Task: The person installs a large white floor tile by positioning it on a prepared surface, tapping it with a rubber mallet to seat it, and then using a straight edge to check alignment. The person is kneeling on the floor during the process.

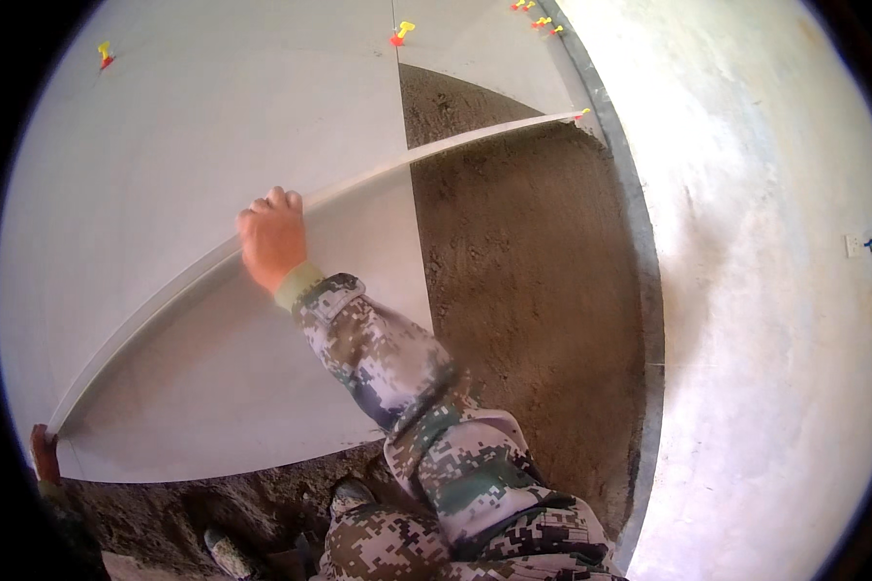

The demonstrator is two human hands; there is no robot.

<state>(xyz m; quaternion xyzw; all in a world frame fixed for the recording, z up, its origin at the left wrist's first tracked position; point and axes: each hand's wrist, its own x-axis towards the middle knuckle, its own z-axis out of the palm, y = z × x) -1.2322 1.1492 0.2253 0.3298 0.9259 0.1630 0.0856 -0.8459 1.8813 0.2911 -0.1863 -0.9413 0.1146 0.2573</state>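
A long pale straightedge (358, 179) runs slantwise from the lower left to the upper right, bent in appearance by the lens. My right hand (271, 240) is closed over it near its middle, knuckles up, arm reaching across in a camouflage sleeve. At the far left my left hand (45, 453) holds its near end, partly dark at the picture's rim. Beneath the bar lie large pale grey floor tiles (213, 387). Past their edge, the bar's far end spans a bed of brown mortar (533, 271).
Yellow-and-red tile levelling clips (403, 34) stand along the tile joints, several near the upper right. A white wall (765, 339) with a socket (852, 246) rises on the right, a grey strip (649, 329) along its foot. My shoes (228, 554) rest on rough mortar below.
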